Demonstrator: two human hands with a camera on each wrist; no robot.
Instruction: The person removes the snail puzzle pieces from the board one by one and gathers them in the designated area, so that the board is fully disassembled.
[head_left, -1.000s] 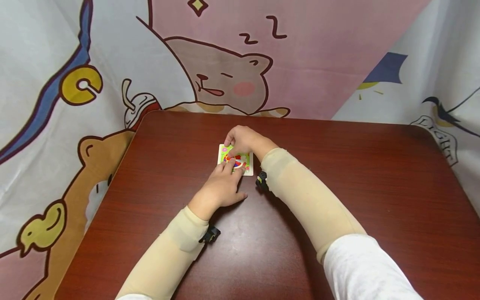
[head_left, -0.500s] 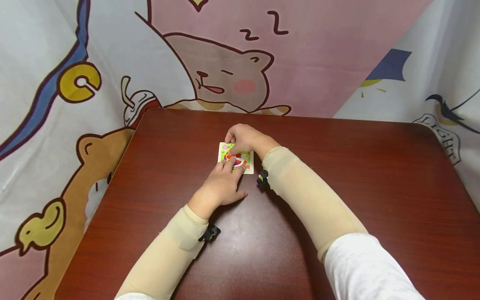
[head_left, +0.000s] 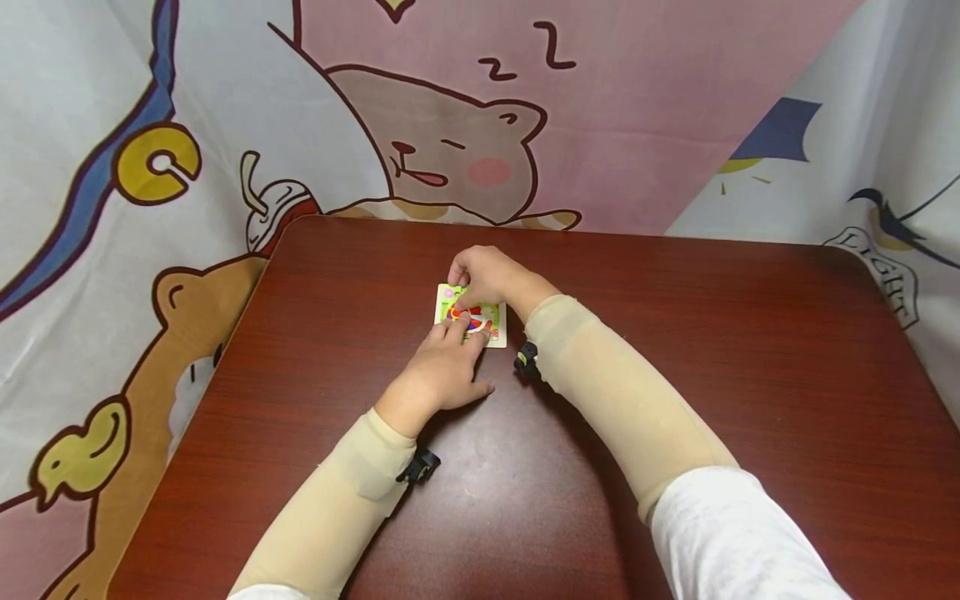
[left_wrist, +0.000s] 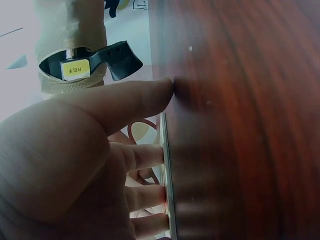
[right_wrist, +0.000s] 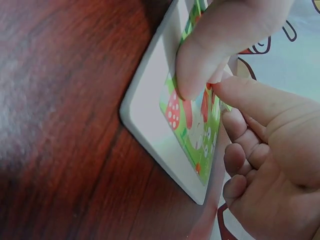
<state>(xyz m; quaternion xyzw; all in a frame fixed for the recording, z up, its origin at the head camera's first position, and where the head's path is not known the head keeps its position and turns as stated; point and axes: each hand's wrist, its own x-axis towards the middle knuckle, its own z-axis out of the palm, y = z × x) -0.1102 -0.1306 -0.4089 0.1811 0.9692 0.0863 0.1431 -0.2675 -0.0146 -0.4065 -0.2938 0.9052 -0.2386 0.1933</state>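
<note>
A small square picture puzzle board (head_left: 501,340) with a pale rim lies flat on the table. Its inset picture is green with red parts, and a spotted mushroom (right_wrist: 173,111) shows up close. My left hand (head_left: 435,375) reaches over the near edge, straight fingertips pressing on the picture and thumb out to the side on the table. From the far side my right hand (head_left: 487,277) grips the board, thumb tip on the picture and the other fingers curled at the far edge. The fingers hide the middle of the picture.
A dark red wooden table (head_left: 712,375) stretches around the board. Behind it hangs a cloth (head_left: 615,125) printed with cartoon bears. Each forearm wears a beige sleeve (head_left: 622,400) with a small black camera (head_left: 527,358) at the wrist.
The head view has tilted slightly. Both hands stay at the same spots on the board, with barely any movement of the fingers.
</note>
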